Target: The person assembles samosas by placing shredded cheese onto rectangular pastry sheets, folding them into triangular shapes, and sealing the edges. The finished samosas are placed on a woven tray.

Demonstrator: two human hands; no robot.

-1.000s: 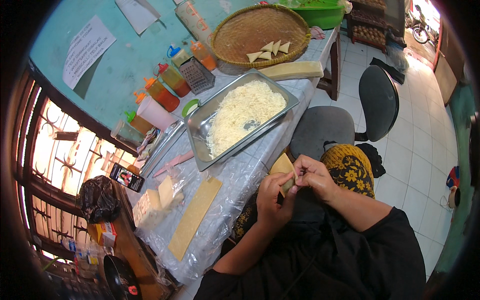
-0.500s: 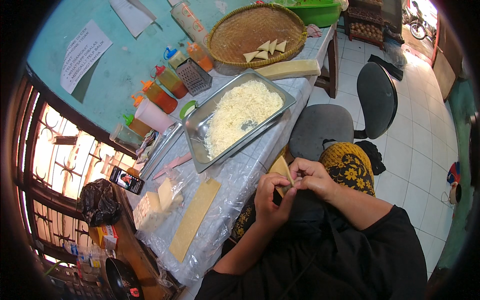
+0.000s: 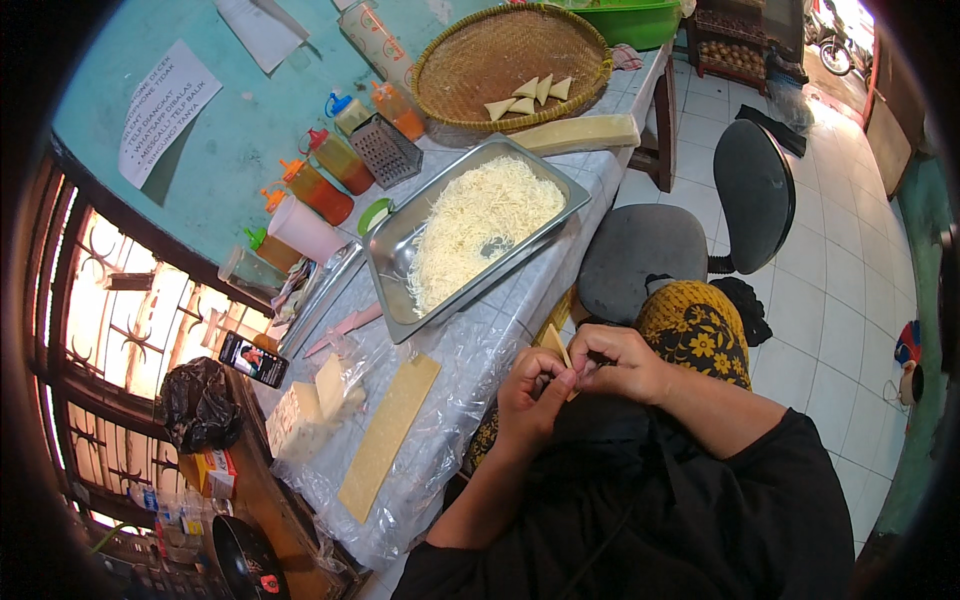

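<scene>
Over my lap, both hands pinch a folded triangular pastry (image 3: 556, 345), its pointed tip sticking up between them. My left hand (image 3: 533, 393) grips its near left side with the thumb pressed against it. Fingertips of my right hand (image 3: 622, 366) close on its right edge. The inside of the fold is hidden by my fingers. On the plastic-covered table to the left lies a flat strip of dough (image 3: 392, 435). Grated cheese (image 3: 500, 210) fills much of a metal tray (image 3: 384, 285) beyond it. Several folded triangles (image 3: 543, 91) rest in a round woven tray (image 3: 460, 75).
A stack of pastry strips (image 3: 580, 134) lies beside the woven tray. Sauce bottles (image 3: 318, 195) and a box grater (image 3: 386, 150) line the wall side. A pink knife (image 3: 345, 328), pale blocks (image 3: 300, 418) and a phone (image 3: 253, 360) are nearer. A grey chair (image 3: 640, 262) stands right of the table.
Both hands have shifted slightly, and the pastry has turned so that a narrower, pointed edge shows. The fingers have drawn closer around it. The things on the table stay put.
</scene>
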